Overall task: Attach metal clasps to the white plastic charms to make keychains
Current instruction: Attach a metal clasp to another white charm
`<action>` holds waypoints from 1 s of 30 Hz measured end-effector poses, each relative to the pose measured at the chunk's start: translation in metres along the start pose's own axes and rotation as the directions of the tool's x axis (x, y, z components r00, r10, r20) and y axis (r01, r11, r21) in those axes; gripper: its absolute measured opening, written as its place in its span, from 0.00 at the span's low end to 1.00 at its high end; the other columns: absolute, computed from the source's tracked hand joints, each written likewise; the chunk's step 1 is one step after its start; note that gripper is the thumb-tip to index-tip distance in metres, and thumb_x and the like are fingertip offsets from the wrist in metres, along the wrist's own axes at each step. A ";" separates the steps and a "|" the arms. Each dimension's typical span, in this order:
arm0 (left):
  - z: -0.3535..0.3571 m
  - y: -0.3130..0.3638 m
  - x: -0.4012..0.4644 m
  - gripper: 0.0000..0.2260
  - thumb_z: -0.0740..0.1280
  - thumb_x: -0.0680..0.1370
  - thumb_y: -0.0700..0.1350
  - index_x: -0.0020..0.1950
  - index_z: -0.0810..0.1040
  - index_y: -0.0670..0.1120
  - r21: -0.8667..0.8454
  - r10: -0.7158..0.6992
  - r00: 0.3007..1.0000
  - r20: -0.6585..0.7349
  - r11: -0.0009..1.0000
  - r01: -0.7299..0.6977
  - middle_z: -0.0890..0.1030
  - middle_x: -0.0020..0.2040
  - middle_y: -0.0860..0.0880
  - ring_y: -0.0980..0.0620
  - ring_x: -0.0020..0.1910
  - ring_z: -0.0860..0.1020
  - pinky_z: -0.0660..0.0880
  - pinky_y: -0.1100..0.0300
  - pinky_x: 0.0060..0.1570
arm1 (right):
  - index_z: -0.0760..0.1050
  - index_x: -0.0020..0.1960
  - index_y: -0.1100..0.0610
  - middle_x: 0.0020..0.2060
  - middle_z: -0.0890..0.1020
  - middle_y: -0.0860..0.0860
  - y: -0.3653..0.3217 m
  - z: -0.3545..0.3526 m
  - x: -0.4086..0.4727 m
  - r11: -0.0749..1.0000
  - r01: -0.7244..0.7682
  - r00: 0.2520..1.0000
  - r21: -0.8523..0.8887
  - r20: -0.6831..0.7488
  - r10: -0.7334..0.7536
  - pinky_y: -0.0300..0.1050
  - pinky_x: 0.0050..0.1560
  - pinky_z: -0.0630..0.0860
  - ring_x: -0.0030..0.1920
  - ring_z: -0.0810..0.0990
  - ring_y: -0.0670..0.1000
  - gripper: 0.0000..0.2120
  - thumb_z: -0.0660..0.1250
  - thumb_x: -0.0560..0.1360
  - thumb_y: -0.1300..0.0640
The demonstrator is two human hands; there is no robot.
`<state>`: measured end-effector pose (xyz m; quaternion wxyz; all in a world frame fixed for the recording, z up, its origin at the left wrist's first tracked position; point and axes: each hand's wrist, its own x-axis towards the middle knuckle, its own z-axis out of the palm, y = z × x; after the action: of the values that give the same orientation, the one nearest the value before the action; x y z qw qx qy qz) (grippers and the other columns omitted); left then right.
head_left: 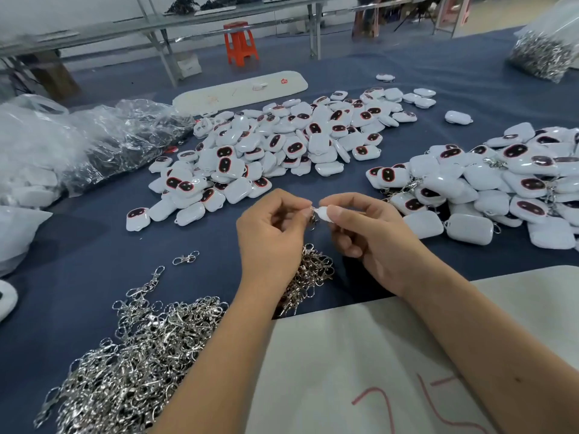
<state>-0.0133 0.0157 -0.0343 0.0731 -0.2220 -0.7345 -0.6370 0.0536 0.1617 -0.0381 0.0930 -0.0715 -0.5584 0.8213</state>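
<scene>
Red handwritten strokes on the white sheet (376, 355) at the near edge: cut off, not legible. Red mark on the long white board (238, 90): too small to read. Small white plastic charm (324, 213) pinched in right hand (369, 233) above the blue cloth-covered table (78, 245). Silver metal clasp (312, 218) pinched in left hand (269, 236), touching the charm; mostly hidden by fingers. Heap of loose silver clasps (134, 355) near left; charm piles (282, 142) beyond.

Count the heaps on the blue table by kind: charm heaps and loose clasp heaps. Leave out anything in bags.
Charm heaps: 2, the middle heap and the right heap
Clasp heaps: 2, the big near-left heap and the small heap under the hands
Total: 4
</scene>
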 end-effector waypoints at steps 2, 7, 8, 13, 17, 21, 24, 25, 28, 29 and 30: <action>0.000 0.000 -0.001 0.09 0.74 0.75 0.34 0.41 0.84 0.48 0.104 0.042 0.999 0.031 0.994 -0.045 0.84 0.37 0.55 0.52 0.38 0.82 0.77 0.63 0.41 | 0.83 0.56 0.62 0.35 0.78 0.53 0.000 0.000 -0.001 0.998 0.009 0.999 0.062 -0.039 -0.007 0.35 0.26 0.67 0.29 0.73 0.47 0.18 0.76 0.69 0.55; -0.002 -0.001 0.003 0.09 0.67 0.74 0.33 0.40 0.79 0.47 0.541 0.197 0.950 0.241 0.786 -0.300 0.78 0.37 0.51 0.46 0.38 0.76 0.70 0.52 0.38 | 0.83 0.55 0.62 0.36 0.84 0.56 0.005 0.005 -0.004 0.988 0.086 0.985 -0.132 -0.137 -0.104 0.38 0.30 0.76 0.30 0.80 0.49 0.13 0.78 0.73 0.61; -0.002 0.000 0.003 0.08 0.65 0.74 0.33 0.40 0.78 0.46 0.610 0.206 0.933 0.296 0.711 -0.350 0.76 0.37 0.49 0.44 0.38 0.75 0.66 0.52 0.37 | 0.83 0.55 0.62 0.35 0.84 0.56 0.006 0.007 -0.005 0.973 0.104 0.979 -0.206 -0.148 -0.136 0.38 0.31 0.77 0.30 0.81 0.50 0.11 0.78 0.74 0.62; 0.000 0.003 -0.002 0.08 0.71 0.77 0.35 0.45 0.84 0.48 0.180 -0.059 0.996 0.066 0.983 0.046 0.84 0.40 0.52 0.53 0.41 0.82 0.77 0.61 0.44 | 0.82 0.59 0.61 0.34 0.85 0.53 0.006 0.008 -0.008 0.960 0.188 0.967 -0.207 -0.135 -0.218 0.37 0.32 0.78 0.29 0.81 0.48 0.13 0.76 0.76 0.62; 0.006 0.007 -0.003 0.07 0.71 0.79 0.35 0.49 0.86 0.47 -0.324 -0.362 0.924 0.126 0.865 0.383 0.86 0.43 0.45 0.50 0.45 0.83 0.81 0.54 0.53 | 0.82 0.62 0.59 0.36 0.83 0.52 0.002 0.006 -0.007 0.977 0.197 0.975 -0.081 -0.086 -0.204 0.34 0.32 0.76 0.31 0.80 0.46 0.21 0.76 0.71 0.55; 0.007 0.013 -0.004 0.07 0.70 0.79 0.33 0.50 0.86 0.43 -0.490 -0.449 0.874 0.187 0.728 0.479 0.87 0.42 0.43 0.48 0.44 0.85 0.82 0.60 0.48 | 0.81 0.63 0.60 0.36 0.83 0.52 0.003 0.006 -0.004 0.978 0.200 0.975 -0.057 -0.084 -0.204 0.35 0.32 0.76 0.33 0.80 0.48 0.20 0.75 0.72 0.56; 0.005 0.016 -0.002 0.07 0.70 0.79 0.32 0.48 0.86 0.42 -0.577 -0.491 0.853 0.174 0.651 0.493 0.86 0.41 0.44 0.50 0.41 0.84 0.81 0.63 0.42 | 0.82 0.62 0.58 0.37 0.83 0.52 0.005 0.005 -0.004 0.975 0.196 0.976 -0.102 -0.080 -0.204 0.38 0.31 0.76 0.33 0.80 0.49 0.17 0.75 0.75 0.57; 0.004 0.017 -0.002 0.07 0.70 0.79 0.32 0.48 0.86 0.42 -0.595 -0.502 0.847 0.176 0.631 0.498 0.86 0.42 0.44 0.51 0.40 0.84 0.81 0.63 0.41 | 0.82 0.62 0.58 0.37 0.83 0.52 0.006 0.005 -0.004 0.975 0.190 0.977 -0.113 -0.077 -0.200 0.38 0.31 0.76 0.33 0.80 0.49 0.15 0.74 0.76 0.58; 0.002 0.018 -0.002 0.06 0.69 0.79 0.34 0.49 0.86 0.41 -0.613 -0.501 0.839 0.214 0.600 0.514 0.85 0.44 0.43 0.51 0.41 0.83 0.80 0.63 0.41 | 0.82 0.62 0.58 0.38 0.83 0.53 0.007 0.004 -0.004 0.978 0.170 0.980 -0.120 -0.086 -0.181 0.39 0.31 0.76 0.33 0.80 0.49 0.13 0.74 0.78 0.61; 0.003 0.018 -0.002 0.05 0.70 0.79 0.34 0.49 0.85 0.41 -0.610 -0.491 0.840 0.232 0.599 0.519 0.85 0.44 0.43 0.51 0.41 0.83 0.80 0.63 0.41 | 0.82 0.62 0.58 0.38 0.83 0.53 0.008 0.004 -0.003 0.979 0.165 0.980 -0.118 -0.093 -0.176 0.39 0.31 0.76 0.33 0.80 0.50 0.13 0.74 0.77 0.61; 0.003 0.018 -0.002 0.04 0.70 0.79 0.34 0.49 0.85 0.41 -0.602 -0.485 0.840 0.244 0.603 0.523 0.85 0.43 0.44 0.51 0.40 0.83 0.80 0.63 0.41 | 0.82 0.62 0.59 0.38 0.83 0.54 0.008 0.004 -0.003 0.980 0.161 0.980 -0.117 -0.098 -0.173 0.39 0.31 0.76 0.33 0.80 0.50 0.13 0.74 0.77 0.61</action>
<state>-0.0033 0.0197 -0.0198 -0.2108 -0.0346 -0.5021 -0.8380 0.0555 0.1547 -0.0438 0.1875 -0.0734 -0.6002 0.7741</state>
